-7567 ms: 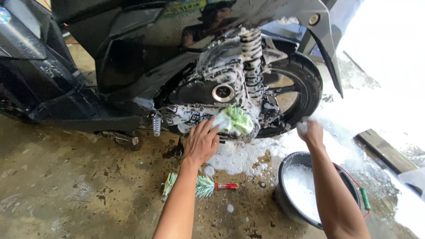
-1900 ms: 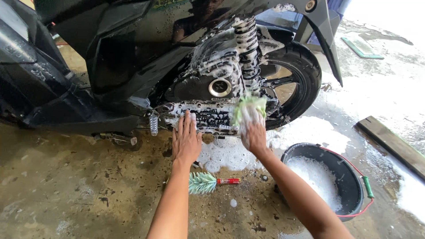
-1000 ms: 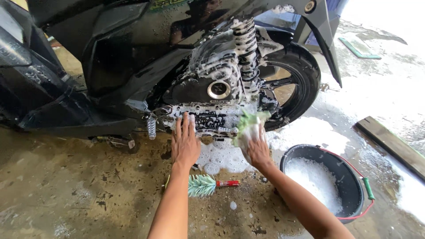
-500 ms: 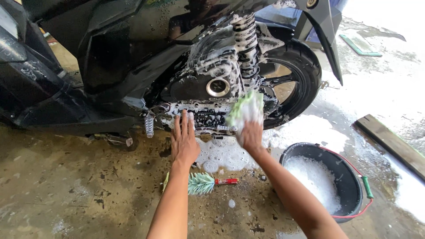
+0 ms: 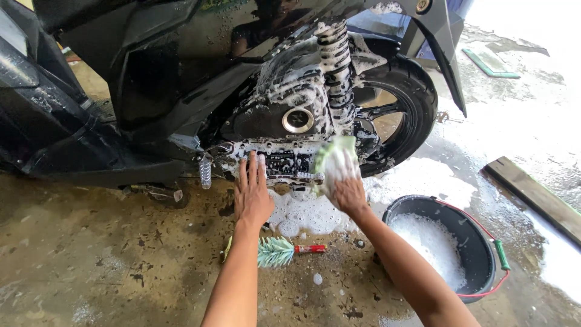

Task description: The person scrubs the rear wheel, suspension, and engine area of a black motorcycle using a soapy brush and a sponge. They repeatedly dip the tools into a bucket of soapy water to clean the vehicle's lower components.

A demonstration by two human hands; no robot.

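Right hand (image 5: 346, 192) closed around a soapy green-and-white wash mitt (image 5: 334, 162), pressed against the lathered engine casing (image 5: 284, 121) at frame centre, just below the rear shock spring (image 5: 334, 66); mitt's long axis near upright, tip pointing up toward the spring. Left hand (image 5: 252, 195) open, fingers spread flat on the lower casing, seemingly as a brace. Lying on the wet concrete floor (image 5: 91, 266) below: green-bristled brush (image 5: 279, 251), red handle pointing right. Black bucket (image 5: 484, 242) of suds at lower right, within reach

Both bare arms stretch forward; the left hand (image 5: 252, 195) lies flat, fingers spread, the right hand (image 5: 346, 192) curled, gripping.
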